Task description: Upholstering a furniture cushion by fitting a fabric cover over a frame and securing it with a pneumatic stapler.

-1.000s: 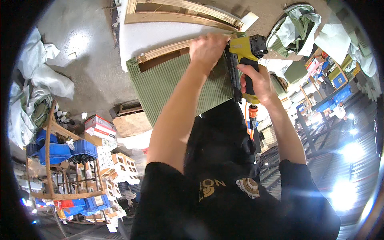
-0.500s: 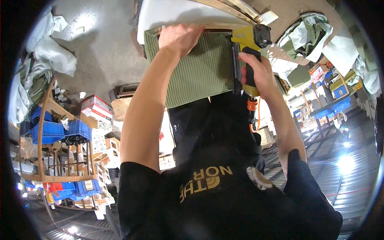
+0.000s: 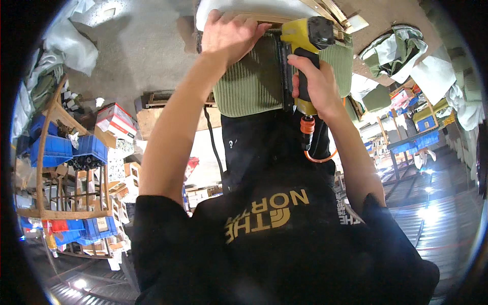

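Observation:
Green ribbed upholstery fabric (image 3: 249, 91) covers a padded piece that lies across the front of my body. At its far edge, by a wooden strip, my left hand (image 3: 231, 38) is closed over the fabric, thumb pointing right; its fingertips are partly hidden. My right hand (image 3: 316, 81) is wrapped around the black handle of a yellow and black staple gun (image 3: 295, 34). The gun's head is beside my left thumb, near the far edge. An orange fitting and air hose (image 3: 307, 125) hang from its near end. The gun covers part of the fabric.
White padding (image 3: 254, 6) lies beyond the far edge, with wooden slats (image 3: 335, 12) at its right. Green and white fabric (image 3: 394, 51) is heaped at the right. A rack with blue bins (image 3: 53, 150) and a red and white box (image 3: 116, 122) stand at the left.
The staple gun has moved left along the piece, closer to my left hand. My left hand has shifted on the far edge, its thumb now stretched toward the gun. The whole view has shifted slightly.

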Motion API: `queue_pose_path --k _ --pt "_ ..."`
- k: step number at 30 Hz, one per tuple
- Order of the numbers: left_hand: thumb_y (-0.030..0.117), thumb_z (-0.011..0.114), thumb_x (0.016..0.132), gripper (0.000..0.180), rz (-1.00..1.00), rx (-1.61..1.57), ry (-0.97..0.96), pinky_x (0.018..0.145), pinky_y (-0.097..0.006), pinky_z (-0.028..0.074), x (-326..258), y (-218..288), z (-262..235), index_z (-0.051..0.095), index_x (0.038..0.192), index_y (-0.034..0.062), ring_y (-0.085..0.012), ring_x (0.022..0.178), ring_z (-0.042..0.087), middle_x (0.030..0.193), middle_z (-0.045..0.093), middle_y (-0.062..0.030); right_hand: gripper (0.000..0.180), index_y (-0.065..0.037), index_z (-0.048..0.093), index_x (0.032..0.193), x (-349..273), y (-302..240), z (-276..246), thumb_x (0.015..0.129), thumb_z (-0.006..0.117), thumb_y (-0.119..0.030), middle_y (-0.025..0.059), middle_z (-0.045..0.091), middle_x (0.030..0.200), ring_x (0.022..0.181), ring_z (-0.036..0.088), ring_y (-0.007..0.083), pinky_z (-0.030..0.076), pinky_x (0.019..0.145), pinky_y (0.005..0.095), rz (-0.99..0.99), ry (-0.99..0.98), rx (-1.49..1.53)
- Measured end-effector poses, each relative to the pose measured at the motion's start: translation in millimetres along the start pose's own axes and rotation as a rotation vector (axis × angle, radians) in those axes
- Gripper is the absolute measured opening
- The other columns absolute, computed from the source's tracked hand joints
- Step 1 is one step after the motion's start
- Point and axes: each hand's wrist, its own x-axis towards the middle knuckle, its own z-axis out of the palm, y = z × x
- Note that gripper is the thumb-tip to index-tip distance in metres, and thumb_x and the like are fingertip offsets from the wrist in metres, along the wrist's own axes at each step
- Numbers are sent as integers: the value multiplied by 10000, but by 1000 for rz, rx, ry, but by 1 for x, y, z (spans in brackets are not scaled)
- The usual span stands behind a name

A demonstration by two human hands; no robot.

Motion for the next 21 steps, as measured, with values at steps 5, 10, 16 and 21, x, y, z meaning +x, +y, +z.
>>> queue_pose_path --k 5,10,16,21 --pt "332 507 934 277 -10 57 -249 577 -423 554 20 -23 15 713 842 172 -279 632 689 708 704 -83 391 9 636 863 0 -6 9 831 688 -378 51 589 642 538 588 144 491 510 290 45 47 -13" --pt "319 502 942 260 -16 -2 -413 550 -419 544 34 -28 13 703 860 175 -262 606 684 674 694 -78 407 11 639 849 -1 -6 11 821 696 -391 59 595 641 511 579 150 490 506 289 70 104 1" --pt "342 492 953 298 -95 31 -377 806 -438 514 24 -26 22 711 896 149 -270 906 670 926 712 -105 444 18 643 793 -1 -7 20 817 693 -422 66 585 605 505 592 164 488 507 303 -9 102 -110" --pt "371 498 953 320 -126 141 -215 1043 -482 347 30 -20 17 680 1050 127 -329 1201 495 1155 629 -135 457 26 646 780 -3 -13 36 821 685 -428 70 600 616 521 611 163 484 514 307 -8 42 -74"
